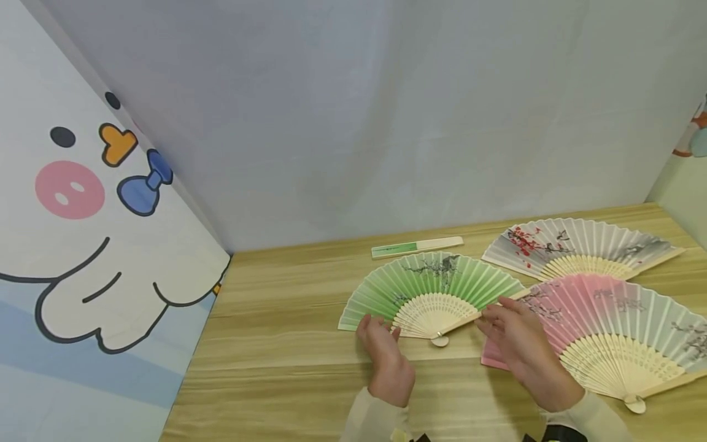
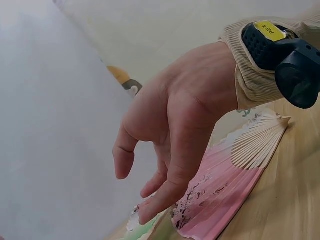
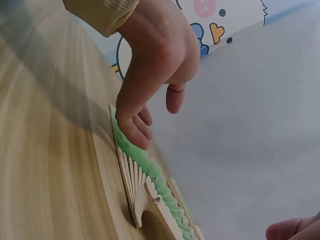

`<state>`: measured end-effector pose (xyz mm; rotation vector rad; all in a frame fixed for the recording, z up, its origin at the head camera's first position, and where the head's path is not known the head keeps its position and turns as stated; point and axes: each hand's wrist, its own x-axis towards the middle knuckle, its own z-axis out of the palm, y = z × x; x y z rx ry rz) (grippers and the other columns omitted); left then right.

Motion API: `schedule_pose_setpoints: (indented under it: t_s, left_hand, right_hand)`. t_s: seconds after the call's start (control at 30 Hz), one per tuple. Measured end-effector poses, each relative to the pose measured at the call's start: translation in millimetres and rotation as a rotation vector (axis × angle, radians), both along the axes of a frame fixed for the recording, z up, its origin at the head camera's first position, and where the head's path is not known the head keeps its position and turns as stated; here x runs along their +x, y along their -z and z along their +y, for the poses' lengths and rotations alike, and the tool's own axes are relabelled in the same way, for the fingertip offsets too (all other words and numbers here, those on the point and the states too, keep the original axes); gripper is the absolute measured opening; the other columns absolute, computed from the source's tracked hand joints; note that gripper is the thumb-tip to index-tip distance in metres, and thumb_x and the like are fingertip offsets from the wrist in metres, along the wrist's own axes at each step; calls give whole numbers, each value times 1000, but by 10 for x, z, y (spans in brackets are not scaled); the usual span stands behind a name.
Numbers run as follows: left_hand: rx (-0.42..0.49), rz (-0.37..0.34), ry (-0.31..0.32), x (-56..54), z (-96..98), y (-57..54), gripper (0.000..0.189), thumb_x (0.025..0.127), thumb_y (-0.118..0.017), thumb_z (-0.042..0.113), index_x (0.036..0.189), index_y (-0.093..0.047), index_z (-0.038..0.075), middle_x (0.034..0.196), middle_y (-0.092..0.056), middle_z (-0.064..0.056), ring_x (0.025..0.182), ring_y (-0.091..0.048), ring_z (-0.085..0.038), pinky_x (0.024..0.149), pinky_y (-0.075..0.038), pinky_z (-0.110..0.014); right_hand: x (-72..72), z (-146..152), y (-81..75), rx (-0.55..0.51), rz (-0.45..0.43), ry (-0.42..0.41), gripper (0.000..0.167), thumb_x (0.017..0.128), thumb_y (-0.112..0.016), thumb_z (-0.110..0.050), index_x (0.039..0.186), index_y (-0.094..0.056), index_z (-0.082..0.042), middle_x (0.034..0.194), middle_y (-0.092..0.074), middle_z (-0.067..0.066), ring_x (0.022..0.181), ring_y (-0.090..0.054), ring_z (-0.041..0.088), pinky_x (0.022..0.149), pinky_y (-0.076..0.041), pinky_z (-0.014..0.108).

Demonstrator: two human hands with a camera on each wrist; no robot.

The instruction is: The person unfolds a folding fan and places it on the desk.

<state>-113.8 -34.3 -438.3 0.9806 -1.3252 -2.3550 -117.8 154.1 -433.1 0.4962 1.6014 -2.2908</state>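
Observation:
An unfolded green folding fan (image 1: 381, 291) with dark blossom branches lies on the wooden table. My left hand (image 1: 383, 362) is at its lower left edge, fingers loosely bent, overlapping the ribs in the head view. At the opposite side, my right hand (image 1: 519, 350) has relaxed fingers close to the pale guard stick (image 1: 466, 320). Behind the right hand a pink-and-pale-green fan (image 1: 585, 301) lies spread. The right wrist view shows the left hand (image 3: 160, 60) with fingertips over the green leaf; the left wrist view shows the right hand (image 2: 180, 110) with thumb and fingers apart.
A spread white-grey fan (image 1: 574, 242) with red blossoms lies at the back right, meeting the pink fan. One folded fan (image 1: 417, 247) lies behind the green one. A plain pale backdrop (image 1: 386, 123) and a cartoon-printed panel (image 1: 77, 258) bound the table (image 1: 265, 344).

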Motion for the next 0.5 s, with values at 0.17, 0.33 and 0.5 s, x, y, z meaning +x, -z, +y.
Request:
schedule_pose_setpoints:
  t_s: [0.17, 0.33, 0.5]
  left_hand:
    - [58, 103, 84, -75, 11, -3, 56, 109, -29, 11, 161, -18, -9, 159, -34, -35, 143, -41, -48, 119, -39, -52]
    - [123, 166, 183, -135, 12, 7, 59, 112, -23, 19, 164, -12, -6, 164, -31, -31, 149, -36, -46, 126, -32, -52]
    - [172, 175, 202, -182, 40, 13, 60, 112, -20, 22, 165, -13, -5, 166, -30, -29, 152, -34, -45, 126, -32, -52]
  right_hand:
    - [-98, -25, -72, -7, 31, 7, 68, 111, -39, -2, 166, 0, 3, 163, -25, 20, 132, -45, 15, 116, -45, 27]
    - [-182, -93, -139, 3, 75, 7, 66, 111, -40, -3, 166, -5, 3, 166, -24, 21, 144, -40, 22, 119, -42, 31]
    - [-284, -152, -188, 34, 107, -1, 64, 111, -41, -5, 165, -9, 4, 167, -23, 22, 153, -30, 30, 121, -41, 34]
